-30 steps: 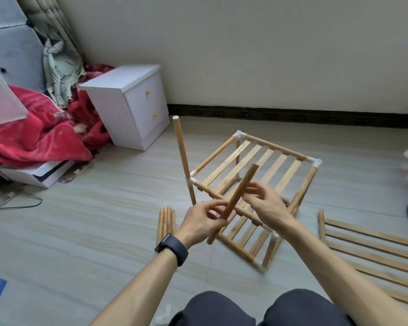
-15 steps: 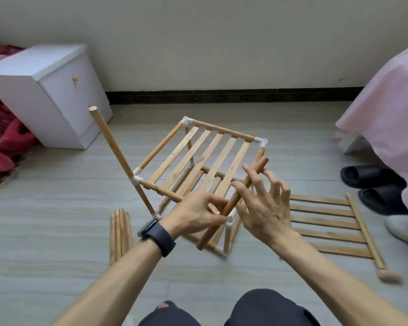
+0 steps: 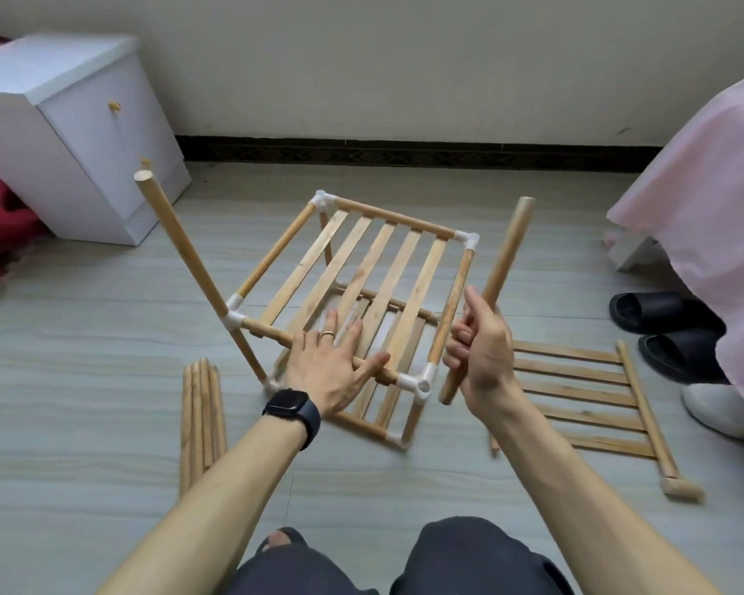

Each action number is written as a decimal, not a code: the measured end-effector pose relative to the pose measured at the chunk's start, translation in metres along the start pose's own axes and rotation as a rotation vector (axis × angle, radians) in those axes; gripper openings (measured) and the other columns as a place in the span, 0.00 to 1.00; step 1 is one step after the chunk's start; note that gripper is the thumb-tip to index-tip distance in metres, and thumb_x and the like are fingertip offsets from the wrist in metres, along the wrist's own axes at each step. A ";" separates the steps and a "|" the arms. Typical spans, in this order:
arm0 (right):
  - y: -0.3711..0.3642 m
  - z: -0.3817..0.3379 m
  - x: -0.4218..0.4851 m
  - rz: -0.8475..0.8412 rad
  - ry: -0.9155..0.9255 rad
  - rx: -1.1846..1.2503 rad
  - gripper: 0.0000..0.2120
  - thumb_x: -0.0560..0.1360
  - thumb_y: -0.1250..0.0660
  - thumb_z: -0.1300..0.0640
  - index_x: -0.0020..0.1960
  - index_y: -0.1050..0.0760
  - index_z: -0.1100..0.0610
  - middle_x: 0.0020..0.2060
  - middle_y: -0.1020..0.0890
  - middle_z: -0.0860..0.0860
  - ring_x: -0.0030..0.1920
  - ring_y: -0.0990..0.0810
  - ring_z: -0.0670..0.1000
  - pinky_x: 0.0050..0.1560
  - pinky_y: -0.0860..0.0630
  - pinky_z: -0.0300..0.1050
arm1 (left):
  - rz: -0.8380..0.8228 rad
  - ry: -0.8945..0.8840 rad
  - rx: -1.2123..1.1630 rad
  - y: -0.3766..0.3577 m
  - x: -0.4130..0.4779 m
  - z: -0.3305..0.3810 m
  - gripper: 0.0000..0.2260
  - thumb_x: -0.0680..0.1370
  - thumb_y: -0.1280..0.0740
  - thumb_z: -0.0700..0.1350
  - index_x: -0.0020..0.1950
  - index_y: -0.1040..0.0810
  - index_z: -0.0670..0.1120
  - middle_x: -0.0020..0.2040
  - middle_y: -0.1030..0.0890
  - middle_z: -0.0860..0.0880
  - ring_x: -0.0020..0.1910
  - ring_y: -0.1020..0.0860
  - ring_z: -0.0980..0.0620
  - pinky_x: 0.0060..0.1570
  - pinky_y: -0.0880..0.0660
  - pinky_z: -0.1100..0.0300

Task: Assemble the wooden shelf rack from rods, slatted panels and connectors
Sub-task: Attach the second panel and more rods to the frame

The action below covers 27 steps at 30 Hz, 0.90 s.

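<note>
Plainly, the left hand (image 3: 327, 371) lies flat with its fingers (image 3: 330, 326) straight and spread, pressing on the near rail and slats of the rack's (image 3: 361, 259) upper tier. The right hand (image 3: 477, 350) has its fingers curled tight round the lower part of a loose rod (image 3: 505, 259), held nearly upright just beside the near-right white connector (image 3: 419, 382). The rack stands on the floor (image 3: 82, 337), two slatted tiers joined by corner connectors, with a tall post (image 3: 177, 238) rising at its near-left corner. Spare rods (image 3: 200, 414) lie left; a slatted panel (image 3: 576, 392) lies right.
</note>
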State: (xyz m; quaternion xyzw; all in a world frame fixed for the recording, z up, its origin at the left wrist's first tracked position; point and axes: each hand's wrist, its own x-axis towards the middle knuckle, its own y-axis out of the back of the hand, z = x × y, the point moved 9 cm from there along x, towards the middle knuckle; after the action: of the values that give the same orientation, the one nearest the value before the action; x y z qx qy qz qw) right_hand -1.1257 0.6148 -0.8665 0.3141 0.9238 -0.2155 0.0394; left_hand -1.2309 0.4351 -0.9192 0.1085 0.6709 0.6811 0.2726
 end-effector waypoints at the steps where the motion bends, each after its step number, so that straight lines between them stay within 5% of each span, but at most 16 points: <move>1: -0.001 0.002 0.000 0.029 -0.017 0.072 0.20 0.79 0.35 0.43 0.32 0.34 0.48 0.24 0.38 0.44 0.23 0.41 0.45 0.22 0.42 0.38 | 0.001 0.004 0.035 0.000 -0.002 0.007 0.44 0.70 0.69 0.77 0.82 0.55 0.58 0.82 0.54 0.39 0.75 0.37 0.37 0.73 0.44 0.41; 6: 0.022 0.010 0.003 0.266 0.005 0.167 0.26 0.79 0.33 0.46 0.26 0.39 0.47 0.22 0.41 0.45 0.21 0.42 0.47 0.22 0.42 0.40 | 0.040 -0.014 0.074 -0.005 -0.008 0.028 0.36 0.74 0.63 0.76 0.80 0.58 0.64 0.80 0.51 0.31 0.69 0.32 0.35 0.67 0.38 0.41; 15: 0.044 -0.012 0.021 0.353 0.168 0.242 0.24 0.77 0.34 0.51 0.25 0.38 0.47 0.22 0.40 0.45 0.21 0.41 0.47 0.22 0.41 0.40 | 0.081 -0.023 0.063 -0.010 -0.004 0.033 0.34 0.74 0.61 0.76 0.79 0.55 0.67 0.79 0.52 0.31 0.66 0.30 0.36 0.65 0.33 0.43; 27: 0.009 -0.021 0.028 -0.032 0.378 -0.110 0.21 0.74 0.36 0.57 0.24 0.35 0.48 0.20 0.38 0.45 0.21 0.39 0.47 0.25 0.39 0.38 | 0.149 -0.034 0.078 -0.014 -0.001 0.033 0.36 0.72 0.65 0.77 0.78 0.55 0.65 0.78 0.50 0.29 0.60 0.27 0.36 0.59 0.29 0.44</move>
State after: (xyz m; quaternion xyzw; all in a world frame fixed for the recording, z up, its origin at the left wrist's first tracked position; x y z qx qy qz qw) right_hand -1.1416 0.6456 -0.8569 0.3317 0.9299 -0.1027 -0.1211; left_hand -1.2096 0.4617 -0.9304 0.1803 0.6821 0.6710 0.2279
